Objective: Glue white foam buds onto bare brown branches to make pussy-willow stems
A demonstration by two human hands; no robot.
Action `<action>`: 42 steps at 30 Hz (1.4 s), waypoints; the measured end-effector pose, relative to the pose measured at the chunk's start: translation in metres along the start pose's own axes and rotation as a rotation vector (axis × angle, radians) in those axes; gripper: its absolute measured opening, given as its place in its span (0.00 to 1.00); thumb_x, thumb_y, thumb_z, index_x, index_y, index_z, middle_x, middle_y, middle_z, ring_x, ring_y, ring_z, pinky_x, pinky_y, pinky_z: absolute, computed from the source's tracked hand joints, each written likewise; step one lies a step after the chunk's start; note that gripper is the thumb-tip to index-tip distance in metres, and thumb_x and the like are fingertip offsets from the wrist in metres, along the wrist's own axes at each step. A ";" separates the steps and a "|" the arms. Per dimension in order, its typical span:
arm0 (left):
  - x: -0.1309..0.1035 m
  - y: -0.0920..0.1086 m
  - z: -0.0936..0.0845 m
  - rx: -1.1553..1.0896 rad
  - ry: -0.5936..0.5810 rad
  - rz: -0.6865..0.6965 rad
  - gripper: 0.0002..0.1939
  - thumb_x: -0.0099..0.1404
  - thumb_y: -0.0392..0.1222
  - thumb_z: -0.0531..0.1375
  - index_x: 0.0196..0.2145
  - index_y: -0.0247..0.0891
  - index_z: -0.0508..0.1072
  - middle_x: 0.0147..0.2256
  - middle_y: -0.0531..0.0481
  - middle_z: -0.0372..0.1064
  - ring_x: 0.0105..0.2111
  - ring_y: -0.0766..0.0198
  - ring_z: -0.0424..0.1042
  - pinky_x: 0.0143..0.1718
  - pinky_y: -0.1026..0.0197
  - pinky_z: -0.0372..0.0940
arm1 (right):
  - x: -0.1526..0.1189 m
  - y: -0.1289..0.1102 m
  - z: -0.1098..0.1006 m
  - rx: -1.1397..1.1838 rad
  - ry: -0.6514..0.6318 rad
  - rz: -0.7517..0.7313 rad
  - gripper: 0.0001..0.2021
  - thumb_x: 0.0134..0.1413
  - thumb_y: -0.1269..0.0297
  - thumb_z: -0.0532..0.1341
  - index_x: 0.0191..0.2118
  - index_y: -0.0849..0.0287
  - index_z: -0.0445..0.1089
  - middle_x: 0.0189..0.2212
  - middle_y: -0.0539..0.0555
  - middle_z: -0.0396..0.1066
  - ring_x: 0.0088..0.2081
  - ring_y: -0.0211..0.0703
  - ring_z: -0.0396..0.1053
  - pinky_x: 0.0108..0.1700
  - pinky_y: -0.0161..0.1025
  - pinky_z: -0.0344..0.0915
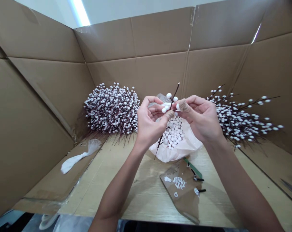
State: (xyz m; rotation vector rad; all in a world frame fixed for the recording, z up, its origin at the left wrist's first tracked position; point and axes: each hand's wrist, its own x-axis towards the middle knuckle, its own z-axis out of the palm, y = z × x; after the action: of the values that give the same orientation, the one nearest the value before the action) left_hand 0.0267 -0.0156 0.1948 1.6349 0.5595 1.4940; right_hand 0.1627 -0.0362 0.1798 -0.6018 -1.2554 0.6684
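Between my hands a dark brown twig [174, 94] with several white berries stands at a slant, its lower end pointing down to the left. My left hand [152, 120] is closed on the stem, thumb and fingers pinching it. From the other side my right hand [200, 117] pinches a white berry [178, 107] close to the stem. Tan tape wraps both thumbs. Below them lies a pale plastic bag [192, 141] with loose white berries [176, 133] in it.
Bundles of white-berried stems lie at left [112, 109] and right [242, 119]. Nearer me is a cardboard piece [184, 203] with white smears and a green-handled tool [195, 169]. A crumpled white bag [75, 161] lies left, scissors [290, 187] far right. Cardboard walls [157, 71] surround the table.
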 end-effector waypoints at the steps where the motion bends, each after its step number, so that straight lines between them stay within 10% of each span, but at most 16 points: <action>1: 0.000 0.000 0.000 -0.002 0.004 0.001 0.17 0.48 0.32 0.66 0.32 0.40 0.61 0.27 0.54 0.72 0.30 0.66 0.75 0.34 0.64 0.70 | 0.000 0.001 0.001 0.004 0.012 -0.003 0.10 0.49 0.58 0.68 0.29 0.57 0.69 0.31 0.52 0.74 0.34 0.40 0.73 0.38 0.41 0.72; 25: 0.000 -0.008 0.001 -0.010 0.027 0.011 0.21 0.48 0.30 0.65 0.30 0.42 0.54 0.25 0.56 0.70 0.30 0.64 0.75 0.33 0.62 0.70 | 0.001 0.014 0.001 -0.003 0.076 0.007 0.12 0.43 0.57 0.71 0.27 0.57 0.70 0.29 0.51 0.74 0.31 0.39 0.72 0.34 0.39 0.71; 42: 0.010 -0.018 -0.003 -0.329 0.017 -0.155 0.25 0.45 0.33 0.69 0.32 0.40 0.56 0.26 0.55 0.72 0.27 0.67 0.74 0.31 0.66 0.65 | 0.010 -0.006 -0.030 0.043 -0.190 0.210 0.17 0.51 0.50 0.65 0.40 0.57 0.75 0.40 0.56 0.75 0.41 0.45 0.74 0.47 0.44 0.73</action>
State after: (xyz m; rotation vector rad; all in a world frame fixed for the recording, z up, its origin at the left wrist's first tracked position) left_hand 0.0291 0.0034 0.1861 1.2970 0.4142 1.4022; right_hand 0.1943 -0.0347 0.1844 -0.6515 -1.3608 0.9431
